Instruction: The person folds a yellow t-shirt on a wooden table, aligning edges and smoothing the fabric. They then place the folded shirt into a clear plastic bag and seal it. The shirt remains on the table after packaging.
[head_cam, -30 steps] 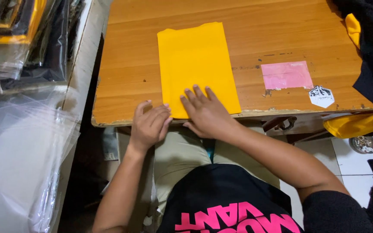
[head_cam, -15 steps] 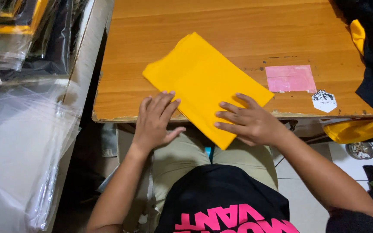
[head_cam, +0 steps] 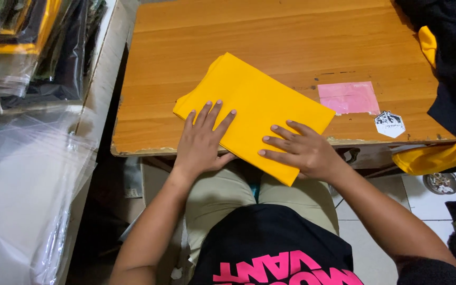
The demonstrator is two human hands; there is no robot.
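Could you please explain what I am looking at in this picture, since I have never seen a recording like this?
There is no machine here: a person wears a camera on the head, so this single view looks down over their own chest and lap at their two bare hands. The left hand lies flat, fingers spread, on a folded yellow cloth. The right hand presses flat on the cloth's near corner, which sticks out past the edge of the wooden table. Neither hand grips anything; both just rest open on the fabric. Also on the table are a pink sticker and a small white hexagonal sticker. To the left sits a stack of clear plastic bags, with bagged garments behind it. At the right edge hang dark and yellow clothes.
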